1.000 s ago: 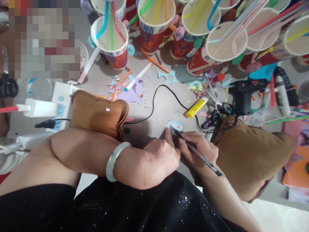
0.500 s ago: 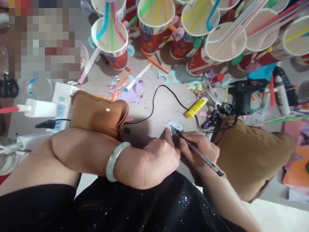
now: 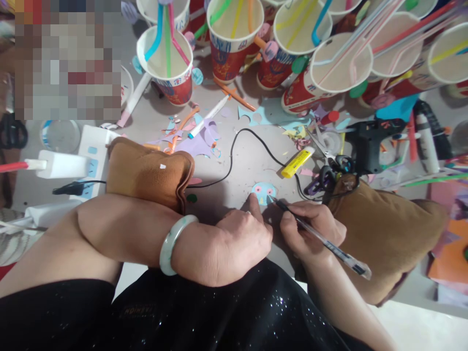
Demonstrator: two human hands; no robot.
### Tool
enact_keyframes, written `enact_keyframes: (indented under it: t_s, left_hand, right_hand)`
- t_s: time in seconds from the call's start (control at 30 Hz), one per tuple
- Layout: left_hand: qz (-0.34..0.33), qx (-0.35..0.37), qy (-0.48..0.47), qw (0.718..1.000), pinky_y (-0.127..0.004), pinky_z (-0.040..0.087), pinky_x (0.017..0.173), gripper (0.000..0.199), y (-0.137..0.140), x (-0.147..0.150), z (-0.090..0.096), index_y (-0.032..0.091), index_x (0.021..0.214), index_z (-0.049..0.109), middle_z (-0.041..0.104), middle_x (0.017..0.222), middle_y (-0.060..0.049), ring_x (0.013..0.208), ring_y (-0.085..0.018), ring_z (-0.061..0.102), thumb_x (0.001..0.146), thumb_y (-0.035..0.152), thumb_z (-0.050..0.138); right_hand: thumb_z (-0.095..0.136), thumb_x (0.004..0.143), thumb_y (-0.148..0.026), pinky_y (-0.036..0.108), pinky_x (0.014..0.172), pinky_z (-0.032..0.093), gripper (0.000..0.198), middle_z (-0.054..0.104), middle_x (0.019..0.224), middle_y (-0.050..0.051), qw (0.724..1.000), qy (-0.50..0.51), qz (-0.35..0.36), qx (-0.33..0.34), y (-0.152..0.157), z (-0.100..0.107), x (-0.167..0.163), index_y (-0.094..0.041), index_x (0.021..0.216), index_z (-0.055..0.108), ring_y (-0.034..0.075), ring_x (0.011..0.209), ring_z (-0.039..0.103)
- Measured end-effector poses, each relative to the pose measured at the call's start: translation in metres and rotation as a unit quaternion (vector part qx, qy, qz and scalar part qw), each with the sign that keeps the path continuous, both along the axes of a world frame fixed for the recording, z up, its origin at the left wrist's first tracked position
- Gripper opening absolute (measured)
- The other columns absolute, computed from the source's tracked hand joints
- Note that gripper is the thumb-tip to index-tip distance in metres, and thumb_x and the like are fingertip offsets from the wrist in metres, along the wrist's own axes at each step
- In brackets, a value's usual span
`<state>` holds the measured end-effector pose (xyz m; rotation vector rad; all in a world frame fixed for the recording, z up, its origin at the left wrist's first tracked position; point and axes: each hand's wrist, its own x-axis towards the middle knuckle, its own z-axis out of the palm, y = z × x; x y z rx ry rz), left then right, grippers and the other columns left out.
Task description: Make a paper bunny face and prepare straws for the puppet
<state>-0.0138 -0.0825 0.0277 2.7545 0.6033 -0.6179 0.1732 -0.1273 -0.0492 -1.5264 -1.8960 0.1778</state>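
A light blue paper disc (image 3: 263, 189) lies flat on the table, with two pink round spots and a small yellow mark on it. My left hand (image 3: 243, 239) is mostly closed, its index finger stretched out and holding the disc's lower left edge down. A clear pen with a black grip (image 3: 325, 241) is pinched between the thumb and fingers of my right hand (image 3: 314, 229). The pen's tip is at the right side of the disc, below one pink spot; whether it touches cannot be told. A jade-coloured bangle (image 3: 175, 246) circles my left wrist.
Brown cushions lie left (image 3: 146, 173) and right (image 3: 387, 234) of my hands. A black cable (image 3: 232, 156) winds behind the disc. Beyond are a yellow stick (image 3: 297, 162), scissors (image 3: 321, 180), a black glue gun (image 3: 373, 141), paper scraps (image 3: 197, 139) and several paper cups (image 3: 168, 73) with straws.
My right hand and the pen have shifted right, and the pen's rear end has swung outward. More of the disc shows, including the yellow mark. My left hand stays put.
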Motion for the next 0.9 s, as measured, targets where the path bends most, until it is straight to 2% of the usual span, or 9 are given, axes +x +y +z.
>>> enact_keyframes:
  t_s: [0.23,0.43,0.9]
  left_hand:
    - [0.01,-0.009,-0.006,1.0,-0.027,0.049,0.048,0.048,-0.0015,0.0,-0.002,0.004,0.143,0.064,0.055,0.144,-0.039,0.063,-0.022,0.076,0.1,0.009,0.044]
    - [0.016,-0.024,-0.001,1.0,-0.027,0.049,0.051,0.046,-0.0016,0.001,-0.0015,0.004,0.141,0.065,0.055,0.146,-0.038,0.066,-0.021,0.075,0.099,0.01,0.048]
    - [0.019,0.009,-0.026,0.999,-0.026,0.047,0.048,0.046,-0.0064,-0.0019,-0.0047,0.004,0.14,0.066,0.057,0.146,-0.035,0.066,-0.021,0.076,0.101,0.008,0.041]
  right_hand:
    - [0.067,0.093,-0.031,0.026,0.052,0.055,0.008,0.076,0.076,-0.001,0.999,-0.017,-0.047,-0.005,-0.0006,-0.0015,0.0002,-0.025,0.091,0.061,0.016,0.058,0.071]
    - [0.068,0.09,-0.027,0.026,0.054,0.057,0.005,0.076,0.078,-0.002,0.999,0.002,-0.032,-0.011,0.0011,-0.001,-0.0014,-0.026,0.092,0.063,0.016,0.062,0.073]
    - [0.069,0.09,-0.026,0.026,0.052,0.057,0.007,0.076,0.078,-0.002,0.999,0.018,-0.029,-0.009,0.0019,-0.0019,-0.0019,-0.026,0.094,0.063,0.015,0.06,0.073]
